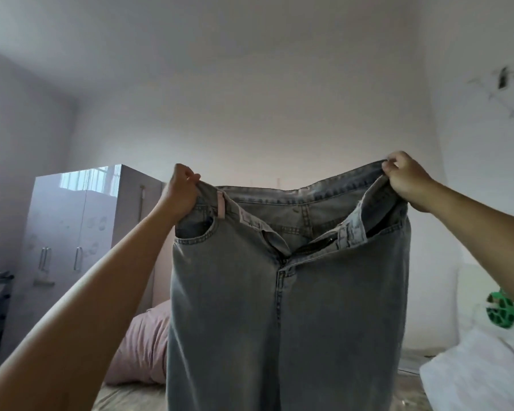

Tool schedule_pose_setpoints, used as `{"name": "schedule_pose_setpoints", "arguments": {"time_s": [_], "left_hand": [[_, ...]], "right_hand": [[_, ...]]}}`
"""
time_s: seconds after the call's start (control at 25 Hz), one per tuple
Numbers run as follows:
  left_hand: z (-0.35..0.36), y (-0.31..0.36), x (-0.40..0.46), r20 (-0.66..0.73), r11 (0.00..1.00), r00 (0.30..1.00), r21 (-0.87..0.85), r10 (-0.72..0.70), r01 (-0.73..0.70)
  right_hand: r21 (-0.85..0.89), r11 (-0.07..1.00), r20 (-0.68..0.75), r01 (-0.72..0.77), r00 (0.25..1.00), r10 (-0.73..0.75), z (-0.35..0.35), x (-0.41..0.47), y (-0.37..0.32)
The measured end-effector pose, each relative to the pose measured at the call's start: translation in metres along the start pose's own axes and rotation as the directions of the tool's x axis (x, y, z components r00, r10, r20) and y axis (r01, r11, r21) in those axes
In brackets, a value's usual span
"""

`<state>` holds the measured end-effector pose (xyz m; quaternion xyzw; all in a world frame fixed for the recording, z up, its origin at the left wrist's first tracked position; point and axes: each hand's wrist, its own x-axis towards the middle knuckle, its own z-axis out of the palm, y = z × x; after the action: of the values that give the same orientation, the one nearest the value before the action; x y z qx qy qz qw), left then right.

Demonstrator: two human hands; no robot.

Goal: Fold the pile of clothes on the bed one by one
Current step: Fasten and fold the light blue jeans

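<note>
Faded grey-blue denim jeans [285, 292], unzipped, hang above the bed, left hand [180, 192] and right hand [405, 179] each pinching a waistband corner, presumably straightening them for folding.

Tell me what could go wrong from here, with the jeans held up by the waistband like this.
1. The fly of the jeans hangs open, so the front may gape and the fold end up lopsided.
2. The left hand and right hand only pinch the waistband corners; one side could slip.
3. The legs hang out of view below and might drag over the pink pillow.
</note>
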<state>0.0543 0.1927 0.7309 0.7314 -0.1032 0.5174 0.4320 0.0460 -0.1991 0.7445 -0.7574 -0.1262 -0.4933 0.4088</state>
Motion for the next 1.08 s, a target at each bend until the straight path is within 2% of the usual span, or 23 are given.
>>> {"name": "schedule_pose_setpoints", "arguments": {"time_s": [0.08, 0.16, 0.2, 0.24, 0.32, 0.4, 0.48, 0.56, 0.64, 0.76, 0.84, 0.88, 0.96, 1.0, 1.08], "left_hand": [[-0.007, 0.009, 0.007, 0.046, 0.999, 0.998, 0.008, 0.042, -0.042], [-0.020, 0.013, 0.000, 0.215, 0.996, 0.973, 0.020, 0.086, -0.092], [-0.026, 0.012, -0.008, 0.357, 0.998, 0.932, -0.010, 0.059, -0.059], [-0.031, 0.006, -0.016, 0.500, 0.999, 0.866, -0.032, -0.013, 0.033], [-0.037, -0.007, -0.041, 0.691, 0.982, 0.706, 0.030, -0.156, 0.187], [-0.031, -0.028, -0.066, 0.752, 0.953, 0.622, 0.025, -0.217, 0.302], [-0.013, -0.061, -0.094, 0.745, 0.882, 0.628, -0.117, -0.226, 0.456], [0.014, -0.102, -0.137, 0.682, 0.817, 0.671, -0.186, -0.292, 0.545], [0.052, -0.160, -0.194, 0.638, 0.842, 0.650, -0.002, -0.414, 0.539], [0.099, -0.240, -0.289, 0.607, 0.795, 0.517, 0.406, -0.604, 0.452], [0.122, -0.282, -0.348, 0.623, 0.717, 0.379, 0.669, -0.685, 0.195], [0.131, -0.299, -0.376, 0.627, 0.683, 0.330, 0.725, -0.706, 0.083], [0.143, -0.325, -0.419, 0.645, 0.688, 0.331, 0.725, -0.689, 0.020], [0.147, -0.332, -0.435, 0.642, 0.698, 0.371, 0.715, -0.672, 0.027], [0.156, -0.348, -0.460, 0.593, 0.721, 0.533, 0.692, -0.603, 0.046]], "right_hand": [[0.208, 0.978, 0.100, 0.005, 0.995, -0.026, -0.010, -0.001, -0.013], [0.393, 0.906, 0.344, -0.159, 0.939, 0.015, -0.026, -0.012, -0.022], [0.398, 0.884, 0.468, -0.244, 0.883, 0.033, -0.035, -0.018, -0.020], [0.362, 0.884, 0.566, -0.297, 0.823, 0.045, -0.041, -0.026, -0.016], [0.275, 0.902, 0.652, -0.332, 0.754, 0.078, -0.047, -0.045, 0.003], [0.191, 0.915, 0.673, -0.354, 0.726, 0.140, -0.041, -0.065, 0.031], [0.162, 0.893, 0.667, -0.420, 0.714, 0.215, -0.028, -0.087, 0.067], [0.125, 0.874, 0.669, -0.469, 0.690, 0.274, -0.007, -0.118, 0.107], [0.032, 0.831, 0.657, -0.555, 0.638, 0.401, 0.028, -0.167, 0.163], [-0.201, 0.786, 0.615, -0.584, 0.549, 0.566, 0.083, -0.260, 0.254], [-0.379, 0.758, 0.609, -0.531, 0.473, 0.636, 0.113, -0.330, 0.300], [-0.444, 0.740, 0.607, -0.505, 0.438, 0.663, 0.124, -0.361, 0.317], [-0.519, 0.730, 0.584, -0.444, 0.440, 0.682, 0.140, -0.408, 0.346], [-0.539, 0.728, 0.568, -0.424, 0.455, 0.686, 0.146, -0.424, 0.356], [-0.587, 0.725, 0.523, -0.361, 0.515, 0.679, 0.158, -0.445, 0.380]]}}
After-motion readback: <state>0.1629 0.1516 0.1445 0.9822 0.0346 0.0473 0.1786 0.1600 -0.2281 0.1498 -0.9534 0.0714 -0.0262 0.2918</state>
